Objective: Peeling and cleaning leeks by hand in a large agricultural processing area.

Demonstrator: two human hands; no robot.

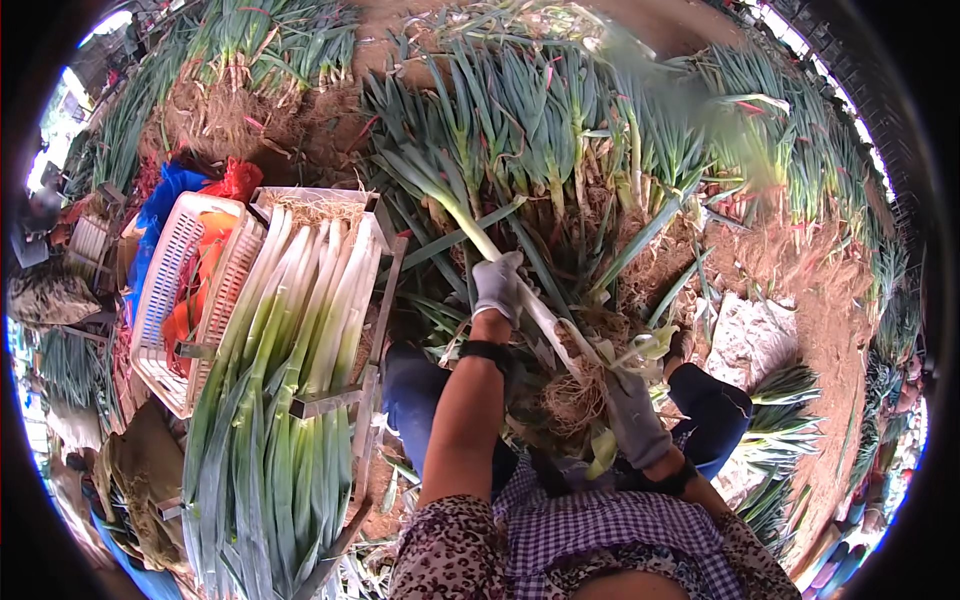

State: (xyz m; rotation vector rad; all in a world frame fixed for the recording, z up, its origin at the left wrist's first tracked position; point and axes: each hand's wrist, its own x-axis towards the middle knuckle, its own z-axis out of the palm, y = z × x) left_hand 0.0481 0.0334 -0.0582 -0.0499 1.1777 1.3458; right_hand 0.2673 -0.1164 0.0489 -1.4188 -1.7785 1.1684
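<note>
Across the middle of the view slants a leek (541,314), its green top away from me and its bushy roots toward me. My left hand (497,284), in a grey glove, is closed round its pale stem. Beside the root end is my right hand (637,418), also gloved, closed at a loose pale-green outer leaf (644,350); its fingertips are partly hidden. To my left, a metal rack (372,385) holds cleaned leeks (300,350) side by side, white ends away from me and green leaves toward me.
Bundles of unpeeled leeks (540,130) stand in a row ahead, more (270,50) at the far left. A cream plastic basket (160,325) with red and orange material stands left of the rack. A whitish sack (750,340) lies on the brown ground (825,370) at right.
</note>
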